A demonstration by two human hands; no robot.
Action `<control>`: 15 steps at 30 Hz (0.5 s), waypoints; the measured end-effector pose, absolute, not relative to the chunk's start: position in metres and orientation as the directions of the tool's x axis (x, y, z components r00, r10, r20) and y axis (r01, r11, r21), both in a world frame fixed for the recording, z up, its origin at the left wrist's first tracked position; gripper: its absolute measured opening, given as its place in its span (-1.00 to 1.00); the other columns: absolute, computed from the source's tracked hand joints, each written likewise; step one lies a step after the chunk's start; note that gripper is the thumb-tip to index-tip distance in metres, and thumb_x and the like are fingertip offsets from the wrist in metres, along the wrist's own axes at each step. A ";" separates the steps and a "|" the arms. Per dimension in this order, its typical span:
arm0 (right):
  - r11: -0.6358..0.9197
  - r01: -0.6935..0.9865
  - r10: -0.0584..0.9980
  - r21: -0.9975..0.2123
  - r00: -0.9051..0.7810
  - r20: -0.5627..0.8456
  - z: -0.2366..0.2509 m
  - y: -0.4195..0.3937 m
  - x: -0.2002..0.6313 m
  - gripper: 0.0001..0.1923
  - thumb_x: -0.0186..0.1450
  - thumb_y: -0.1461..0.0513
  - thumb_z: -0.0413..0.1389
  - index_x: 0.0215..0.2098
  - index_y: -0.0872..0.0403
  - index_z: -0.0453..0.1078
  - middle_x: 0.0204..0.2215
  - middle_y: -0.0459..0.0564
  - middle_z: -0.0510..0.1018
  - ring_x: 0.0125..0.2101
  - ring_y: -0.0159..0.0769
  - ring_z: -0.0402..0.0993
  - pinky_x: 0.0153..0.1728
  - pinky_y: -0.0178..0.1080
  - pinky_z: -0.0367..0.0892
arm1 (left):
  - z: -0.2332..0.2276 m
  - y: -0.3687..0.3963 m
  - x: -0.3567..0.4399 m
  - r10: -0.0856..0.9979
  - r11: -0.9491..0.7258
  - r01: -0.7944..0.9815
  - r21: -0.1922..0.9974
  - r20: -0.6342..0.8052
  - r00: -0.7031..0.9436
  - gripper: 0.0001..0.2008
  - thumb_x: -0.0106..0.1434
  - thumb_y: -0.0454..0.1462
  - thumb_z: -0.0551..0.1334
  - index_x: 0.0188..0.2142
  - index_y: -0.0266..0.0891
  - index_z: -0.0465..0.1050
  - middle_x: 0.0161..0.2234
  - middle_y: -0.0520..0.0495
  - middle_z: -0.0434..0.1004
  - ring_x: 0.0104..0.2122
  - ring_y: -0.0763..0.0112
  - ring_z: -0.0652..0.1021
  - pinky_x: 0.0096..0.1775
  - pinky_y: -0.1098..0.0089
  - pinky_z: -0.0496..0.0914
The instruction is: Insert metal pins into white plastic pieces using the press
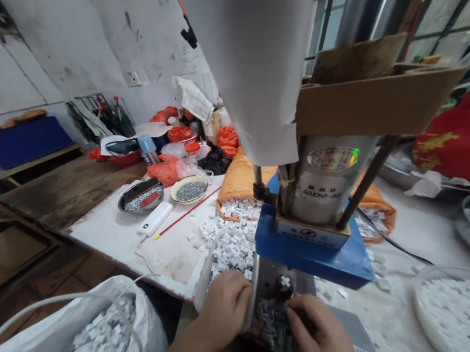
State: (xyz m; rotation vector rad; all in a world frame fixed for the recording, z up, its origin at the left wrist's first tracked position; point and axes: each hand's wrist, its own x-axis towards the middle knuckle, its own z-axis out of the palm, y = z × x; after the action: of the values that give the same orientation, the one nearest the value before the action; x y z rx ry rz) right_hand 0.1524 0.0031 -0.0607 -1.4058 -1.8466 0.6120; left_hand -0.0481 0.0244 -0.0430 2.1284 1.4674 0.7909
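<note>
White tabletop (174,252), head view: white piece (285,281) sits under blue press (313,261). Hands: left hand (222,303) half-curled over bin (201,288) of white parts; right hand (321,336) loosely curled beside metal bits (269,322). Can't tell either grip.

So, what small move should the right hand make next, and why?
I'd suggest drawing the right hand back slightly from the black round fixture: its fingertips are close beside it, a white cross-shaped piece already sits on top, and the blue press frame seems to overhang it.
</note>
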 end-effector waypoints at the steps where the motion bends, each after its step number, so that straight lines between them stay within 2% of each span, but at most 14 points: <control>1: 0.247 0.593 0.968 -0.767 -0.117 0.221 -0.060 0.003 0.154 -0.83 0.27 0.16 -0.01 -0.38 0.02 0.38 -0.44 -0.01 0.52 -0.39 -0.22 0.45 -0.36 -0.22 0.38 | -0.043 0.026 -0.057 0.949 -0.312 0.747 0.586 0.155 0.275 -0.81 0.25 -0.36 0.07 -0.41 -0.25 0.44 -0.40 -0.10 0.48 -0.32 0.28 0.44 -0.25 0.32 0.28; 4: 0.153 0.533 0.988 -0.832 -0.097 0.120 -0.060 0.003 0.156 -0.78 0.27 0.11 -0.02 -0.41 0.01 0.39 -0.45 -0.04 0.54 -0.40 -0.23 0.46 -0.37 -0.26 0.38 | -0.049 0.026 -0.074 0.947 -0.284 0.857 0.430 -0.015 0.321 -0.88 0.14 -0.34 0.18 -0.32 -0.22 0.47 -0.33 -0.12 0.49 -0.28 0.19 0.45 -0.25 0.28 0.28; 6: 0.126 0.494 0.992 -0.860 -0.085 0.097 -0.062 0.004 0.155 -0.78 0.24 0.09 0.00 -0.41 0.01 0.41 -0.44 -0.04 0.56 -0.39 -0.22 0.47 -0.35 -0.26 0.38 | -0.056 0.023 -0.075 0.939 -0.281 0.868 0.409 -0.069 0.336 -0.85 0.11 -0.36 0.19 -0.31 -0.20 0.48 -0.29 -0.12 0.48 -0.26 0.18 0.46 -0.23 0.28 0.28; 9: 0.105 0.453 0.994 -0.885 -0.070 0.082 -0.064 0.004 0.154 -0.79 0.21 0.08 0.04 -0.40 0.02 0.41 -0.43 -0.03 0.57 -0.37 -0.20 0.48 -0.33 -0.27 0.38 | -0.065 0.023 -0.070 0.941 -0.255 0.859 0.444 -0.091 0.326 -0.83 0.13 -0.41 0.13 -0.41 -0.21 0.48 -0.36 -0.10 0.49 -0.30 0.24 0.47 -0.26 0.32 0.29; 12: 0.078 0.432 0.996 -0.899 -0.068 0.053 -0.062 0.004 0.153 -0.77 0.22 0.07 0.03 -0.39 0.03 0.41 -0.43 -0.03 0.56 -0.36 -0.21 0.49 -0.32 -0.27 0.38 | -0.064 0.027 -0.069 0.947 -0.247 0.845 0.475 -0.065 0.314 -0.81 0.14 -0.44 0.09 -0.41 -0.23 0.47 -0.39 -0.09 0.49 -0.33 0.27 0.48 -0.29 0.35 0.30; 15: 0.071 0.425 0.997 -0.902 -0.070 0.045 -0.057 0.003 0.152 -0.76 0.22 0.06 0.03 -0.38 0.02 0.42 -0.42 -0.03 0.56 -0.35 -0.21 0.49 -0.31 -0.27 0.38 | -0.057 0.033 -0.069 0.973 -0.201 0.745 0.636 0.040 0.228 -0.80 0.13 -0.46 0.08 -0.39 -0.25 0.46 -0.38 -0.09 0.49 -0.31 0.29 0.48 -0.26 0.36 0.31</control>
State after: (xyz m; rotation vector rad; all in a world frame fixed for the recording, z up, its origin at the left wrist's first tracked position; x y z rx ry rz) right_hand 0.1523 0.0032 -0.0573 -1.4501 -1.6003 0.9652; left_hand -0.0687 0.0328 -0.0567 2.0151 1.5739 0.6113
